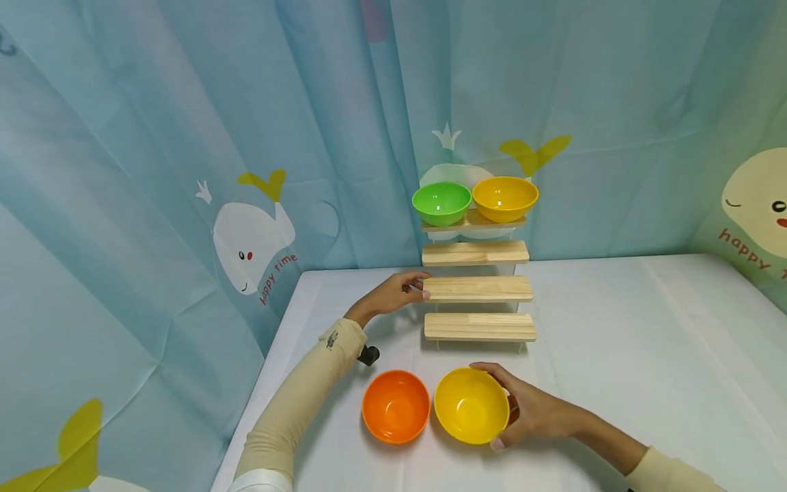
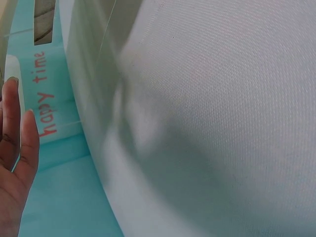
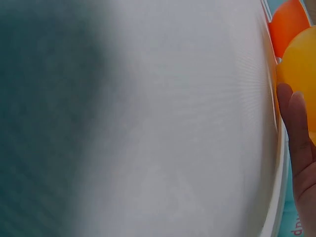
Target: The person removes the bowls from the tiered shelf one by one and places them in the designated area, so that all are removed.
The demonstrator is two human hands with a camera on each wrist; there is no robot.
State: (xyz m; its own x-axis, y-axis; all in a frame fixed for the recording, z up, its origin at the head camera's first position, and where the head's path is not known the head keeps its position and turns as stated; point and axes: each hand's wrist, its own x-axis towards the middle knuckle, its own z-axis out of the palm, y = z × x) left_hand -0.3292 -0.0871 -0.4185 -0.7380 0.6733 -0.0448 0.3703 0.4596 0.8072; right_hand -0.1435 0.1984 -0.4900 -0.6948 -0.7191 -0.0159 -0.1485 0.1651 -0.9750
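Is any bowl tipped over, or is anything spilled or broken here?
Nothing stands out. The green plastic bowl and three others sit upright and empty; the wooden stepped shelf looks intact.

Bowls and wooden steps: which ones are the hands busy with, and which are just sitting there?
Busy with:
- yellow bowl, gripped by the right hand
- third step of the wooden rack, touched at its end by the left hand

Just sitting there:
- orange bowl beside the yellow one
- green bowl and top yellow bowl
- whale curtain
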